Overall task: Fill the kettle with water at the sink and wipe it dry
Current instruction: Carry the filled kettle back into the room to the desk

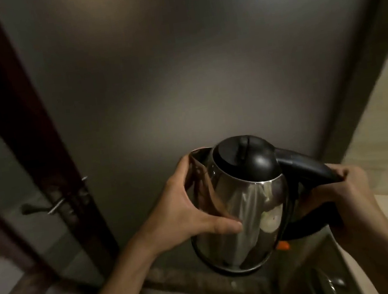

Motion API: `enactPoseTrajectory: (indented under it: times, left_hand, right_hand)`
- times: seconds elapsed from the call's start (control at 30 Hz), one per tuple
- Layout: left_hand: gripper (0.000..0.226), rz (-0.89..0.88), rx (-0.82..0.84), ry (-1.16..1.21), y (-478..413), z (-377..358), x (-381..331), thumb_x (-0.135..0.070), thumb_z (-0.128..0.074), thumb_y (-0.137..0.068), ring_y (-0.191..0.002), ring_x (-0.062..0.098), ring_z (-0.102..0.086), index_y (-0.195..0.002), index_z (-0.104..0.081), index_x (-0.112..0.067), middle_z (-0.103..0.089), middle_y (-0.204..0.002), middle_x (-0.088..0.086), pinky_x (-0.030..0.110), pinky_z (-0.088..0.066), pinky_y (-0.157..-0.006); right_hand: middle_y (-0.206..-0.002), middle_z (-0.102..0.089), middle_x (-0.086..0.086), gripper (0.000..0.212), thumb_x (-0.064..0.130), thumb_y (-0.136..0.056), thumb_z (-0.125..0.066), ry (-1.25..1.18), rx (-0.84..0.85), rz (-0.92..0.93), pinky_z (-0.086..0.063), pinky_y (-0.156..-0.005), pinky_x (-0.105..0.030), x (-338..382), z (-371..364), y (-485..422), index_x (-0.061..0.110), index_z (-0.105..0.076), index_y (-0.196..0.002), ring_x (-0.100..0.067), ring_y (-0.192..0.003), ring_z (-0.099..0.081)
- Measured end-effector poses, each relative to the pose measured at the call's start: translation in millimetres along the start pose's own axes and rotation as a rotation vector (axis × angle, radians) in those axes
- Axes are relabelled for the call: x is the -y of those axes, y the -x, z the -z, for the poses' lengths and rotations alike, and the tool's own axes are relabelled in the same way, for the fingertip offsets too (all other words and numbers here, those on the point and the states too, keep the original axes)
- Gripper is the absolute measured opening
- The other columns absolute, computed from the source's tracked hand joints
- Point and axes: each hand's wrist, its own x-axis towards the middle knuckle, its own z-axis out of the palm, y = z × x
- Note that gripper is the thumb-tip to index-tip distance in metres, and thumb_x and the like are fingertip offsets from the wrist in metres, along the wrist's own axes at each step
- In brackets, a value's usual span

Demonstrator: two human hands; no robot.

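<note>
so, a steel kettle (242, 214) is held in the air, slightly tilted, in front of a frosted door (177, 74). the left hand (184, 213) wraps round its body below the spout, thumb pressed on the metal. the right hand (344, 198) clasps the black handle (310, 165). the lid (241, 157) is closed. no tap, running water or cloth shows, so filling and wiping both seem to lie ahead. whether it holds water cannot be told.

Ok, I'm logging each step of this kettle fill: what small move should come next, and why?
Probably open the black lid, perhaps with the left hand. The lid looks shut on the kettle, so no water could enter yet; the right hand grips the handle, while the left only steadies the steel body near the spout.
</note>
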Motion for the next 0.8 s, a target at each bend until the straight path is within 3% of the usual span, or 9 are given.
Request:
enactPoseTrajectory:
  times: [0.13, 0.3, 0.4, 0.47, 0.53, 0.63, 0.8]
  left_hand:
    - [0.095, 0.074, -0.134, -0.054, 44.6, 65.3, 14.4, -0.002, -0.095, -0.047, -0.099, -0.04, -0.041, -0.115, -0.044, -0.043, -0.053, -0.101, -0.057, -0.013, -0.03, -0.078]
    - [0.099, 0.191, -0.296, -0.099, 102.8, 136.3, 39.4, -0.008, -0.096, -0.051, -0.101, -0.041, -0.038, -0.118, -0.039, -0.053, -0.045, -0.105, -0.062, -0.007, -0.038, -0.084]
    - [0.102, 0.266, -0.397, -0.134, 137.7, 168.8, 43.7, -0.01, -0.097, -0.05, -0.1, -0.044, -0.034, -0.117, -0.035, -0.055, -0.04, -0.101, -0.067, -0.011, -0.033, -0.079]
    - [0.116, 0.3, -0.486, -0.173, 161.0, 185.7, 49.0, -0.028, -0.1, -0.041, -0.12, -0.03, -0.037, -0.13, -0.032, -0.058, -0.043, -0.124, -0.055, 0.003, -0.04, -0.097]
    - [0.125, 0.357, -0.569, -0.201, 179.2, 198.3, 49.1, -0.039, -0.1, -0.037, -0.136, -0.008, -0.039, -0.14, -0.032, -0.052, -0.046, -0.142, -0.033, 0.031, -0.04, -0.113]
    - [0.115, 0.363, -0.68, -0.223, 195.2, 214.4, 52.3, -0.022, -0.101, -0.042, -0.132, -0.001, -0.048, -0.138, -0.04, -0.041, -0.056, -0.138, -0.023, 0.038, -0.044, -0.111]
    - [0.111, 0.432, -0.86, -0.255, 211.8, 236.3, 59.6, -0.022, -0.098, -0.044, -0.133, 0.008, -0.05, -0.136, -0.042, -0.044, -0.058, -0.137, -0.015, 0.049, -0.043, -0.11]
  right_hand:
    - [-0.043, -0.051, 0.0, 0.045, -0.029, -0.056, -0.051, -0.033, 0.205, -0.016, -0.042, -0.035, -0.021, -3.4, -82.1, -3.2, 0.012, -0.06, -0.039, -0.012, -0.038, -0.052]
    - [-0.046, -0.054, -0.001, 0.036, -0.023, -0.05, -0.051, -0.093, 0.437, -0.094, -0.047, -0.035, -0.023, -3.8, -176.3, 0.7, 0.01, -0.06, -0.039, -0.012, -0.041, -0.056]
    - [-0.045, -0.053, -0.001, 0.036, -0.02, -0.045, -0.049, -0.105, 0.554, -0.121, -0.044, -0.035, -0.023, -3.7, -225.3, 4.3, 0.011, -0.065, -0.038, -0.013, -0.041, -0.055]
    - [-0.042, -0.052, 0.001, 0.035, -0.018, -0.043, -0.049, -0.118, 0.652, -0.13, -0.042, -0.033, -0.021, -1.7, -258.0, 6.5, 0.011, -0.066, -0.038, -0.011, -0.038, -0.053]
    - [-0.039, -0.052, 0.001, 0.043, -0.025, -0.047, -0.046, -0.124, 0.725, -0.141, -0.041, -0.03, -0.019, -6.9, -287.5, 5.5, 0.011, -0.066, -0.037, -0.011, -0.034, -0.053]
    - [-0.041, -0.05, -0.003, 0.028, -0.015, -0.037, -0.049, -0.138, 0.819, -0.139, -0.038, -0.032, -0.023, -13.0, -329.7, 1.0, 0.007, -0.066, -0.04, -0.016, -0.036, -0.05]
    - [-0.044, -0.053, -0.009, 0.022, -0.008, -0.034, -0.051, -0.114, 0.946, -0.153, -0.04, -0.036, -0.024, -22.3, -391.2, -16.7, 0.0, -0.066, -0.049, -0.019, -0.04, -0.052]
